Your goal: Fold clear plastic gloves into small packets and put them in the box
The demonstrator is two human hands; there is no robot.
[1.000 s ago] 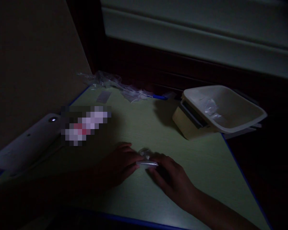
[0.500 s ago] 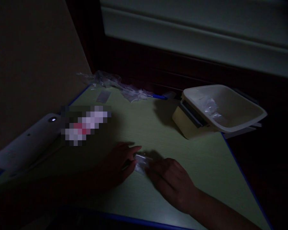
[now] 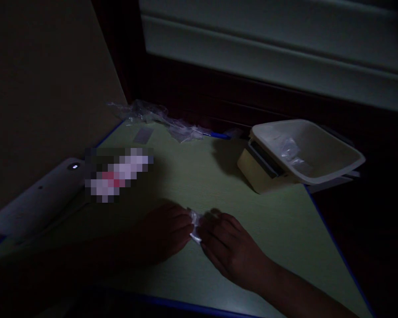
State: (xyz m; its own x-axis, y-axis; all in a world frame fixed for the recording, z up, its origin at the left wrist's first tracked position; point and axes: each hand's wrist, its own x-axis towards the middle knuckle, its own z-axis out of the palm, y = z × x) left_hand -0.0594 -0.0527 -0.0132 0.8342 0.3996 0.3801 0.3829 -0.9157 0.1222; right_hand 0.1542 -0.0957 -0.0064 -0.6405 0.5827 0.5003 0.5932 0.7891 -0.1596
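Observation:
A small clear plastic bag (image 3: pixel 195 226) lies between my hands, low over the light green tabletop (image 3: pixel 199 274). Its left edge is under the fingers of my left hand (image 3: pixel 170 229), which are closed together on it. From the other side my right hand (image 3: pixel 230 247) grips the bag's right edge with bent fingers. Only a narrow shiny strip of the plastic shows; the rest is hidden by the fingers. The dim light hides my thumbs and any contents of the bag.
A cream plastic bin (image 3: pixel 252 172) with clear plastic inside stands at the right. Crumpled clear bags (image 3: pixel 185 130), a blue pen-like item (image 3: pixel 220 135) and a flat clear packet (image 3: pixel 143 135) lie at the back. A white device (image 3: pixel 43 198) and a blurred-out object (image 3: pixel 119 174) are at left.
My left hand's spread thumb and forefinger have closed onto the bag's left edge. My right fingers have covered more of it, so a narrower strip shows.

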